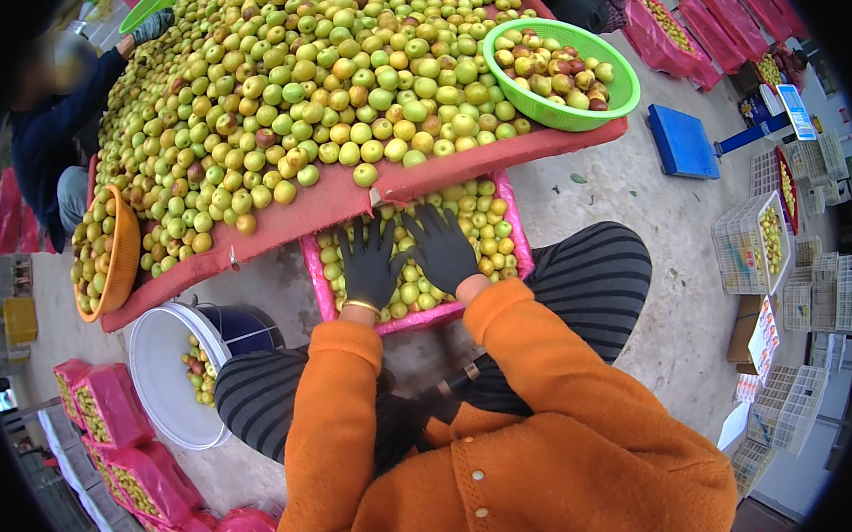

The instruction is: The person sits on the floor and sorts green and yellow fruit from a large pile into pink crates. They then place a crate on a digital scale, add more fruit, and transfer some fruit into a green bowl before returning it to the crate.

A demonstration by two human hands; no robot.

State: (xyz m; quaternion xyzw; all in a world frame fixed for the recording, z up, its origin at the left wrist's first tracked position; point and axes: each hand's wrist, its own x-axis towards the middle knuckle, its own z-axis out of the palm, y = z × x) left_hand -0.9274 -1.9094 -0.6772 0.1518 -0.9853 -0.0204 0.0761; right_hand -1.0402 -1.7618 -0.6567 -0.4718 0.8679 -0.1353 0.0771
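Both my hands wear dark gloves and rest palm down on green jujube fruits [497, 235] in a crate with a pink plastic liner [517, 221]. My left hand [370, 263] lies on the left half with its fingers spread, a gold bangle [362, 308] at the wrist. To its right, my right hand [441, 247] presses flat with fingers apart. The two thumbs nearly meet. Neither hand grips a fruit. Just beyond my fingertips runs the red padded edge [308, 218] of a table heaped with green and reddish jujubes [294, 92], which overhangs the crate's far side.
A green plastic basket [622, 86] of redder jujubes sits on the table's right corner, an orange basket [127, 245] at its left. A white bucket [160, 395] holds some fruit by my left knee. A blue platform scale [682, 140] stands right. Another person [65, 133] works at left.
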